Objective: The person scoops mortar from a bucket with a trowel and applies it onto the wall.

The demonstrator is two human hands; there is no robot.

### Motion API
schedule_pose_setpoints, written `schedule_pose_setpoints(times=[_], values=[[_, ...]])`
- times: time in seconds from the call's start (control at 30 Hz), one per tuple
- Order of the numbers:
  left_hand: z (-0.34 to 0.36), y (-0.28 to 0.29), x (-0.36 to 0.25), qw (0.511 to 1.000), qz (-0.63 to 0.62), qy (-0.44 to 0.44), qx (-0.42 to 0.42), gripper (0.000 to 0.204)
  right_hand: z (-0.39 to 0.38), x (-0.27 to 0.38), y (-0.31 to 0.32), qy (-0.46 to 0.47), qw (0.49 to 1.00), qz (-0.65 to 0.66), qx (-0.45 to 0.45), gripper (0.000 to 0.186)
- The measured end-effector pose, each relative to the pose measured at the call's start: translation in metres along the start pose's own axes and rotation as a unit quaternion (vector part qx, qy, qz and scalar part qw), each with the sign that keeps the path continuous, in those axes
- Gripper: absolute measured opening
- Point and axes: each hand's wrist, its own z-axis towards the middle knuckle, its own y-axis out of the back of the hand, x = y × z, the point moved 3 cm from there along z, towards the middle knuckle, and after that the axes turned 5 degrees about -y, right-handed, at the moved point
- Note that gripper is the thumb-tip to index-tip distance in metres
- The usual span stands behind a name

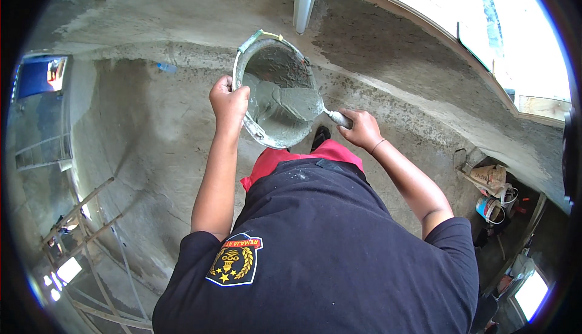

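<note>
My left hand is closed on the left rim of a bucket, which hangs tilted in front of my body. Wet grey mortar lies inside and coats the bucket's inner wall. A trowel is in my right hand, its fingers wrapped round the handle. The trowel's blade reaches over the bucket's right rim and seems to rest in the mortar, so its outline is hard to make out. Along the far rim runs the bucket's handle.
Ahead stands a rough grey wall with a pale pipe and a wood-framed window. At right are a paper sack and a paint bucket. Wooden poles stand at left. A plastic bottle lies near the wall's foot.
</note>
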Motion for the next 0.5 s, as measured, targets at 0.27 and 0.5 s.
schedule_pose_setpoints(times=[0.27,0.5], values=[[-0.001,0.002,0.003,1.000,-0.010,0.008,-0.009,0.015,0.003,-0.007,-0.009,-0.032,0.999,0.000,0.020,0.042],[0.001,0.003,0.014,1.000,-0.004,0.020,-0.014,0.014,0.005,-0.012,-0.012,-0.020,1.000,-0.011,0.005,0.044]])
